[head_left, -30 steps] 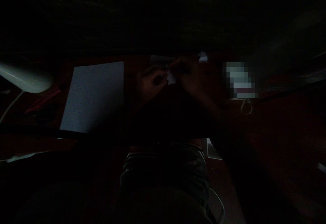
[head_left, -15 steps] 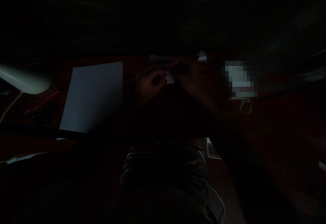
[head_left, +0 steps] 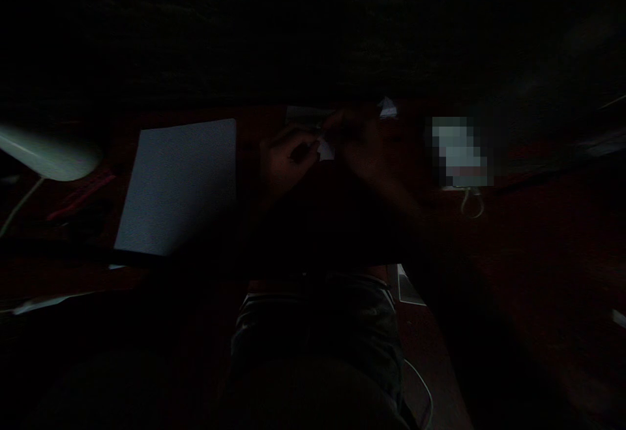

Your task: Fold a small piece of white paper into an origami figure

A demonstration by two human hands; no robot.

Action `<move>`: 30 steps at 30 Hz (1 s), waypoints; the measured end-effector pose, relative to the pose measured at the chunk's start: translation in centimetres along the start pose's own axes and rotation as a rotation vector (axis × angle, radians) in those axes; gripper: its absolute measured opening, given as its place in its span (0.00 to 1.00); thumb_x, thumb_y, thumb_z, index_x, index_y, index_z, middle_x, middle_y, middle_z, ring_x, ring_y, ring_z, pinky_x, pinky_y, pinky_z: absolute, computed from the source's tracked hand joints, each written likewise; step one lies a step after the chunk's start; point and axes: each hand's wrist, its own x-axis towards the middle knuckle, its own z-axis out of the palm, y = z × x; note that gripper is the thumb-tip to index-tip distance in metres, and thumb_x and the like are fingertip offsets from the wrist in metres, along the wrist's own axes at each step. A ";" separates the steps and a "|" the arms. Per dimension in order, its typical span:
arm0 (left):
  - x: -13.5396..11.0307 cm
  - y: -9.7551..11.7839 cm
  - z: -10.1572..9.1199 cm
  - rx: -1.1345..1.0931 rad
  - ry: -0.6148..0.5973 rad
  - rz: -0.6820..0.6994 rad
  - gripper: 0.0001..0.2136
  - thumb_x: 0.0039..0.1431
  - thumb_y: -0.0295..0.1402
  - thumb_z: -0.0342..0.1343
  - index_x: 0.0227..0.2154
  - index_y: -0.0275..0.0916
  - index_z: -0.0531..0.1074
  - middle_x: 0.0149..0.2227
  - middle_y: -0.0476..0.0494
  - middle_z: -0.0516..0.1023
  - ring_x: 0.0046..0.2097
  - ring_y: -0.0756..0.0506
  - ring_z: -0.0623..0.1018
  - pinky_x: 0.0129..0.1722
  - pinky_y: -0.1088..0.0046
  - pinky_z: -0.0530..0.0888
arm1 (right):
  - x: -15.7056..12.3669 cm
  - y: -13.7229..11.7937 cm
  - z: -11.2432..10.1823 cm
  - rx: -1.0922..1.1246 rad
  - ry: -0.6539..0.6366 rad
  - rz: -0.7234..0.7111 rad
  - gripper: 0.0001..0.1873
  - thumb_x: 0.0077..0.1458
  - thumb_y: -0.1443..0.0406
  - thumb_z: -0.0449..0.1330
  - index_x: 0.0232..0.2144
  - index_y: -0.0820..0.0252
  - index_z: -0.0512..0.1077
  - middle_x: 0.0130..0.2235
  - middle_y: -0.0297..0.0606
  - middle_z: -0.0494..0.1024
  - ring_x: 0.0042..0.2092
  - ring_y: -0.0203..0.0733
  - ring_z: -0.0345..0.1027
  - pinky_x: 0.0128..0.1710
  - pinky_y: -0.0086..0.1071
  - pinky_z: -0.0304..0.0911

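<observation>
The scene is very dark. My left hand (head_left: 288, 159) is closed, thumb and fingers pinching a small white piece of folded paper (head_left: 326, 149). From the other side my right hand (head_left: 359, 146) meets it, its fingers bent in at the paper's upper edge; shadow hides most of them. Both hands are over the dark reddish table, close together. Behind them lies a flat pale sheet (head_left: 306, 114), partly covered by the fingers. A small folded white paper piece (head_left: 388, 109) stands beyond my right hand.
A stack of white paper (head_left: 180, 182) lies left of my hands. Farther left are a white rounded object (head_left: 63, 156) with a cord and a reddish strip (head_left: 81, 195). On the right is a blurred-out pale object (head_left: 460, 153) with a looped cord (head_left: 472, 204).
The hands and the small paper stay almost in place; the right fingers shift slightly at the paper's upper edge. The picture is a little darker.
</observation>
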 end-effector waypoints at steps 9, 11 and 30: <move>-0.1 -0.5 0.4 -0.013 0.011 0.042 0.02 0.71 0.31 0.64 0.42 0.43 0.82 0.46 0.46 0.88 0.50 0.44 0.87 0.54 0.65 0.82 | 0.1 0.8 0.2 -0.018 0.022 -0.041 0.13 0.57 0.78 0.63 0.31 0.54 0.76 0.37 0.31 0.84 0.42 0.41 0.78 0.50 0.38 0.75; -0.2 -0.5 0.4 -0.014 0.003 0.034 0.02 0.71 0.31 0.64 0.43 0.43 0.82 0.46 0.46 0.88 0.50 0.44 0.87 0.55 0.65 0.82 | 0.2 1.1 0.2 -0.024 0.007 -0.064 0.12 0.57 0.77 0.64 0.32 0.54 0.76 0.38 0.31 0.84 0.43 0.41 0.79 0.51 0.38 0.75; 0.1 0.2 0.0 -0.107 0.003 -0.095 0.01 0.69 0.34 0.66 0.40 0.44 0.81 0.46 0.44 0.87 0.52 0.41 0.85 0.57 0.60 0.81 | 0.1 1.1 -0.1 0.156 0.009 0.044 0.15 0.55 0.75 0.73 0.39 0.52 0.78 0.41 0.31 0.85 0.46 0.42 0.78 0.51 0.38 0.76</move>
